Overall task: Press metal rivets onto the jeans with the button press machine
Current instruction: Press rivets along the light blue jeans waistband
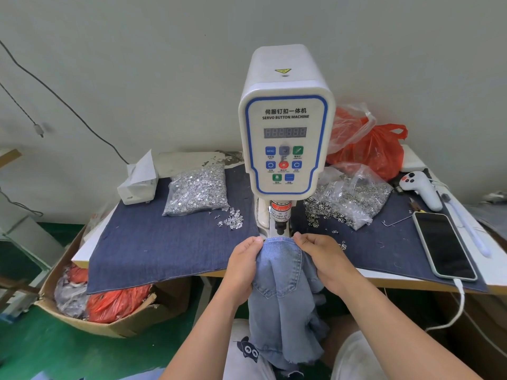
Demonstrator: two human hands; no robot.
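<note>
Here the light blue jeans (285, 272) lie between the two hands, their top edge stretched just under the black press head of the white button press machine (285, 127), with the rest of the garment hanging down over the table edge toward the person's lap. The left hand (242, 263) pinches the fabric's left corner, fingers curled round it; the right hand (319, 255) pinches the right corner the same way, thumb and forefinger closed on the hem. A small red dot of light shows on the denim between them.

The table (82, 253) is covered by a dark blue denim cloth (164, 242). To the left of the machine sits a clear bag of silver rivets (197, 189), a few loose ones spilled beside it, and a white box (138, 183). To the right lie a bag of metal rings (354, 196), an orange plastic bag (375, 149), a white handheld controller (421, 187) and a phone (444, 245) on a charging cable. A cardboard box (118, 322) stands on the green floor below a pale wall.
</note>
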